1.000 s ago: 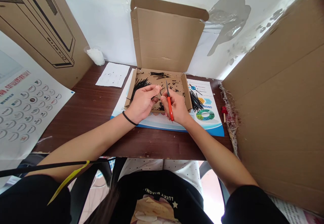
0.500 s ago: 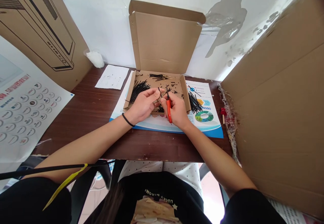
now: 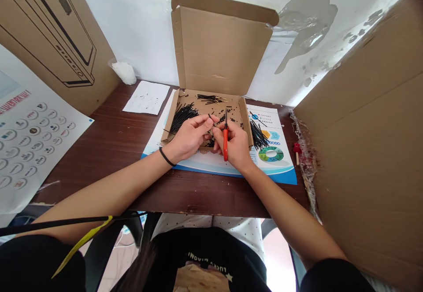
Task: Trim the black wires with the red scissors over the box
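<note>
My left hand (image 3: 190,138) is closed over the front of the shallow cardboard box (image 3: 245,122), pinching a thin black wire (image 3: 209,116) between thumb and forefinger. Close beside it, my right hand (image 3: 237,144) is wrapped round a red-handled tool (image 3: 225,144) with a slim dark pointed tip; scissors or pliers, I cannot tell which. The right thumb and fingers meet near the left fingertips, and what lies between them is too small to make out. Inside the box are a bundle of black wires (image 3: 183,116) at left, a smaller pile with gold-coloured ends (image 3: 211,99) at the back, and scattered black scraps.
Outside the box on the right, more black wires (image 3: 259,135) lie on a printed poster (image 3: 277,175). White paper (image 3: 146,98) rests at the back left, near a tub with white stuff (image 3: 124,72). A large carton (image 3: 363,151) walls the right, beside a small red item (image 3: 297,148).
The right hand and its red-handled tool have shifted slightly right, and the tool stands more upright. The left hand still pinches the wire. The whole view has moved a little.
</note>
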